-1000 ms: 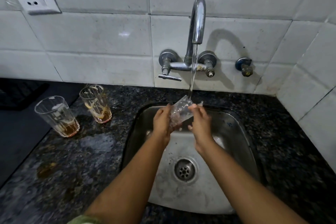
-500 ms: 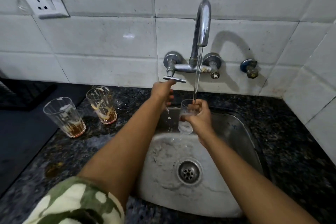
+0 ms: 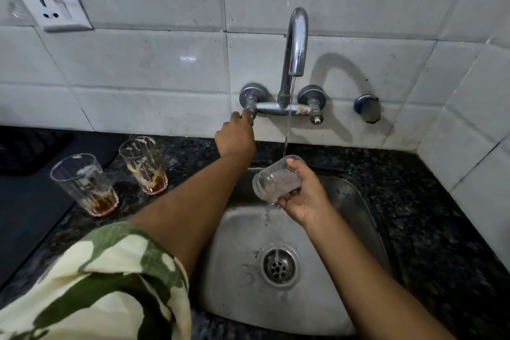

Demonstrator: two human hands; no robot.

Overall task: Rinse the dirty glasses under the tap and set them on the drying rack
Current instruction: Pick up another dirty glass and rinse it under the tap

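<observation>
Green-and-cream camouflage short sleeve (image 3: 110,279) w/ dark olive blotches; black granite countertop (image 3: 430,201) speckled grey. Two clear ribbed glasses near counter's left edge, (image 3: 84,183) & (image 3: 143,164), w/ amber-brown dregs, cream streaks on the 2nd. Grey steel sink basin (image 3: 276,306), white wall tiles (image 3: 138,72) w/ grey grout.

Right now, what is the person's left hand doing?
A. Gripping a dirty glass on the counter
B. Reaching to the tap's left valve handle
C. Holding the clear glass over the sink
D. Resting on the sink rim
B: the left hand is up at the left valve of the tap, while the right hand holds the tilted glass over the sink.
</observation>
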